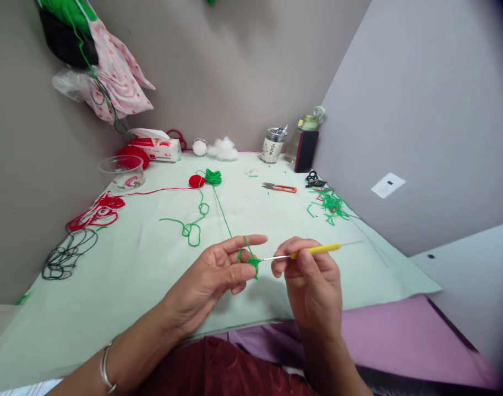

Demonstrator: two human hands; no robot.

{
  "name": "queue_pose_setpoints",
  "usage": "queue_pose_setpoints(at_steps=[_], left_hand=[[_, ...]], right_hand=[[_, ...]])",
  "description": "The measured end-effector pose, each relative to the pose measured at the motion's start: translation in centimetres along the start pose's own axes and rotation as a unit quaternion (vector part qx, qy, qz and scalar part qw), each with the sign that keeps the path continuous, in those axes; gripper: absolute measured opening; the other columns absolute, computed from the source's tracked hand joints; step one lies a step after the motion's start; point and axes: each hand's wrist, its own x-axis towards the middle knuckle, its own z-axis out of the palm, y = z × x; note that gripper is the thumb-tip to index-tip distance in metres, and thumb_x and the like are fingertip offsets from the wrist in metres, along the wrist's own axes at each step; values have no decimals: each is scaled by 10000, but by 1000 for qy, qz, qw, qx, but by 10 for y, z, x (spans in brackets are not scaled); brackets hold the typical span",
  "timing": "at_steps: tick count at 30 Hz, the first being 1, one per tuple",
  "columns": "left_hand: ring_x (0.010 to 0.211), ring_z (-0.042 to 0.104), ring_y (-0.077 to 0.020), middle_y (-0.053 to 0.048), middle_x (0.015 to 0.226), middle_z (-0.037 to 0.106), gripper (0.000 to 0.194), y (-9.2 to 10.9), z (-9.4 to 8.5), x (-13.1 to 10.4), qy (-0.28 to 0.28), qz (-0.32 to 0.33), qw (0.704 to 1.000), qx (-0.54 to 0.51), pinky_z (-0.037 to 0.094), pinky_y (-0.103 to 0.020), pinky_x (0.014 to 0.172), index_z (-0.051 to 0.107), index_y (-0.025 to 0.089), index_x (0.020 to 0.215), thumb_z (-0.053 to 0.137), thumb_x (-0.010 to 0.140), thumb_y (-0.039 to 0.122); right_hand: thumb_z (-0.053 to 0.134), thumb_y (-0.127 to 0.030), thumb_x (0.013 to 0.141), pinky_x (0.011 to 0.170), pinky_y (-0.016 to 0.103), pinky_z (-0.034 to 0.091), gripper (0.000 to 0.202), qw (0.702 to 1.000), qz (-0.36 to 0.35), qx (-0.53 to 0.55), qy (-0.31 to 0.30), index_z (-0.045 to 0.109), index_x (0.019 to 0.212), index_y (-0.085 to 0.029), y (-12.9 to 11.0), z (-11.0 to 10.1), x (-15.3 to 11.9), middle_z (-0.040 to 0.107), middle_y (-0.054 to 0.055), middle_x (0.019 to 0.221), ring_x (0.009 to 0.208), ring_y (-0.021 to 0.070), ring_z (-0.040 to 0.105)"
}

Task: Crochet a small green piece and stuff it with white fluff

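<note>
Between thumb and fingers, my left hand (218,269) pinches a small green crochet piece (255,266), and green yarn runs over its raised index finger. My right hand (311,278) grips a crochet hook (317,250) by its yellow handle, and the metal tip reaches the green piece. I cannot tell whether the tip is inside a stitch. From my left hand the strand leads back to a small green yarn bundle (213,176) on the table, beside a round red piece (196,181). A loose tail of green yarn (192,226) curls in front of them.
Orange thread snips (279,188) lie behind my right hand, with green yarn scraps (333,204) to the right. Red yarn (105,212), black cord (65,256) and a clear plastic bowl (125,175) are at left. A tissue box (163,149), pen tin (273,146) and phone (306,152) stand along the back.
</note>
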Motion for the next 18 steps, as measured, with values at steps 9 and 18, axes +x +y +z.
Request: queue_pose_setpoints(at_steps=[9,18], left_hand=[[691,461,-92,32,827,566,375,-9,5,-1,98,102,983,116,400,-230,682,803,345,1167,870,800,306],[567,322,-41,46,760,549,371,-8,7,6,95,41,995,-9,323,-197,570,804,242,1173,864,814,315]], right_hand=[[594,-215,1017,699,325,577,216,989,-61,-122,-50,790,1081,-281,3,6,-8,768,48,980,808,177,684],[618,-61,963,776,330,603,341,919,-238,-310,-48,763,1183,-277,6,7,-11,761,60,1054,933,194,721]])
